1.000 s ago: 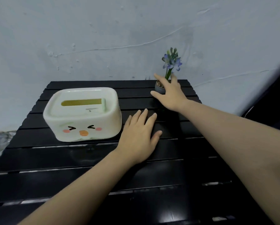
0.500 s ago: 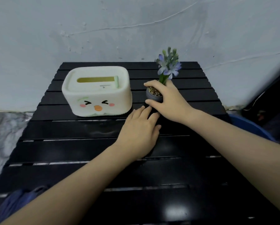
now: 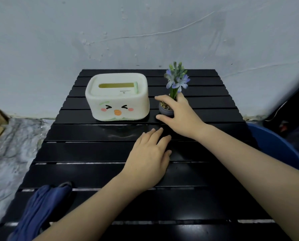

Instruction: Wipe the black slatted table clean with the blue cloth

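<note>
The black slatted table [image 3: 93, 150] fills the lower middle of the view. A crumpled blue cloth [image 3: 41, 207] lies on its near left corner, apart from both hands. My left hand [image 3: 148, 159] rests flat on the slats at the table's centre, fingers spread, holding nothing. My right hand [image 3: 180, 113] is wrapped around a small grey flower pot [image 3: 164, 109] with a purple-flowered plant [image 3: 177, 80], thumb on its near side and fingers on the far side.
A cream tissue box [image 3: 117, 98] with a cartoon face stands on the table just left of the pot. A blue tub [image 3: 277, 146] sits on the floor off the right edge. A grey wall rises behind the table.
My right hand has closed around the flower pot and drawn it nearer, beside the tissue box. The view has tilted down, bringing the blue cloth into sight. My left hand stays flat.
</note>
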Demonstrator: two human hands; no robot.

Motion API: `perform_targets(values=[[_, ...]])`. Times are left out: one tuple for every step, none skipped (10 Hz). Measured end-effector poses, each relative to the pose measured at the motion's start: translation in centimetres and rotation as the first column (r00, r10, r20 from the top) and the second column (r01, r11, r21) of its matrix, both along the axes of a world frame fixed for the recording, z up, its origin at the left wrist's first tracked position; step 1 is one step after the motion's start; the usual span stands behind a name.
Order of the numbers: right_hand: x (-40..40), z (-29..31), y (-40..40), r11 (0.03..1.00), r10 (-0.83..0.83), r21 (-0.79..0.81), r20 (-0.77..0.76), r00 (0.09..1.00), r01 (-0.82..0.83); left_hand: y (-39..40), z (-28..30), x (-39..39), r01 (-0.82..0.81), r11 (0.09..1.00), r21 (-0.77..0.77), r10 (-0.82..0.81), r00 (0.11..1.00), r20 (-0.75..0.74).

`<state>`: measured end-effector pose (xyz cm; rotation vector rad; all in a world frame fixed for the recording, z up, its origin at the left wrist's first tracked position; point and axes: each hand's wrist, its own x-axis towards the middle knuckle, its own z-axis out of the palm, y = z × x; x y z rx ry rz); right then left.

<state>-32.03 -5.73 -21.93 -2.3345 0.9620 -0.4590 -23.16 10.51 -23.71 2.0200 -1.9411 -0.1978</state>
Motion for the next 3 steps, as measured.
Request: perform_targets(values=[[-0.3,0.4,0.6,1.0,-0.019,-0.013,-0.012,1.0,0.019,0.5,0.0,-0.2,-0.003,1.0,0.017,0.003,1.0,0.0],[-1.2,0.6,1.7,0.999,-0.049,-0.013,0.022,0.999,0.05,1.2,0.0,-0.2,-0.004,1.0,-0.015,0.004,1.0,0.003],[-3.0,0.3,4.2,0.994,-0.106,0.042,0.044,0.993,0.104,3.0,0.2,-0.7,-0.02,1.0,0.014,0.021,1.0,-0.008]])
